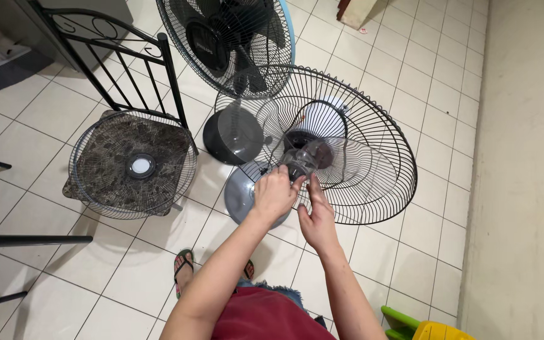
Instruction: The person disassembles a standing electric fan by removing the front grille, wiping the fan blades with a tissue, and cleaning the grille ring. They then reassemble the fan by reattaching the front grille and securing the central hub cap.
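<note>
Between both hands' fingers (297,182), pinched tight, clear blade hub (302,160) inside black rear fan guard (373,126).

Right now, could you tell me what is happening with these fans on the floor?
A person has both hands at the hub of a standing fan whose rear grille is bare. The left hand and right hand are at the clear blade hub. The detached front grille rests on a chair; another fan stands behind.
</note>
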